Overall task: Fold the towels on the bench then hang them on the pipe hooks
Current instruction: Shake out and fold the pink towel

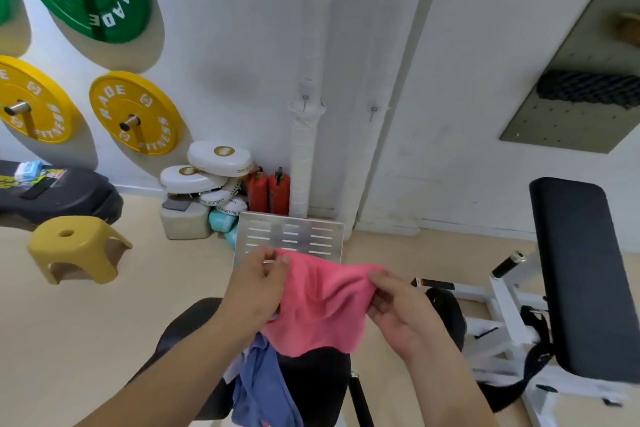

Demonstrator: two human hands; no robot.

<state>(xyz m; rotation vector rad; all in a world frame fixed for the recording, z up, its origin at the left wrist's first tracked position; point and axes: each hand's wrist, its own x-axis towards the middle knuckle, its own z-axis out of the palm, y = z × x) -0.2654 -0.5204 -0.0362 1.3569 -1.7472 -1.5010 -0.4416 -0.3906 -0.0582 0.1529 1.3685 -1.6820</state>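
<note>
A pink towel (320,305) hangs in the air over the black bench (311,388), held up by both hands. My left hand (258,288) pinches its upper left edge. My right hand (398,308) pinches its upper right edge. A blue towel (259,385) lies crumpled on the bench below the pink one, partly draped over the bench's left side. On the wall behind, two white pipes carry small hooks: a hook (305,101) on the left pipe and a hook (373,112) on the right pipe.
A metal slotted plate (311,229) stands beyond the bench. A yellow stool (74,250) sits on the floor at left. An upright black bench pad (585,274) on a white frame is at right. Fire extinguishers (268,191) and white pads are by the wall.
</note>
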